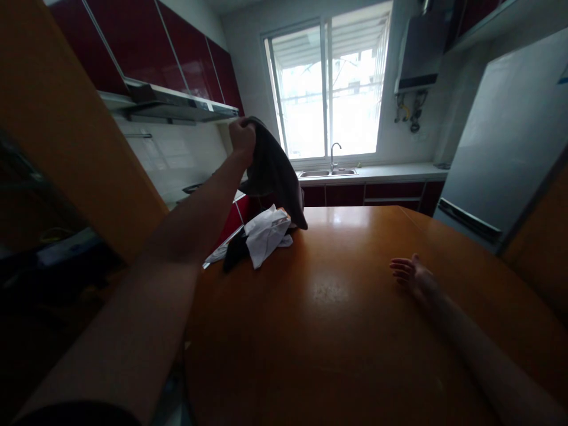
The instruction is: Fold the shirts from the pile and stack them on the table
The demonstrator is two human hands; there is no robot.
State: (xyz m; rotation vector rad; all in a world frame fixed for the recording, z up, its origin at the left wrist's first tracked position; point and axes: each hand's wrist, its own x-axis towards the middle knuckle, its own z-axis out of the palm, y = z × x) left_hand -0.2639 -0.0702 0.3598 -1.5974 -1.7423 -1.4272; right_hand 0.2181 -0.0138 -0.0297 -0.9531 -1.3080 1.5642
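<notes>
From here, the person's L hand (242, 137) is reaching well fwd, arm almost straight, and is holding a dark cloth (274, 174) by its top edge, fingers closed on it. The dark cloth is hanging in folds over the far L part of the counter (355, 337), its lowest corner dangling just beside a white cloth (266, 234); can't tell if that corner is touching the wood. The white cloth is lying crumpled on the counter nr its L edge, w/ an orange patch showing nr its top and a black cloth (236, 251) poking out on its L side.

The R hand (412, 275) is going wide, fingers loosely apart, over the R half of the counter, well apart from the cloths; can't tell whether it's resting on the surface or hovering. A pale scuff (331, 291) is showing on the counter btwn the cloths and the R hand.

Beyond, a double sink (315, 174) w/ a curved tap (332, 155) is sitting under a bright window (302, 94). A wall heater (421, 56) is hanging R of the window, a fridge (497, 142) is standing far R, and red cupboards (186, 47) are lining the L wall above a hood (177, 106).
</notes>
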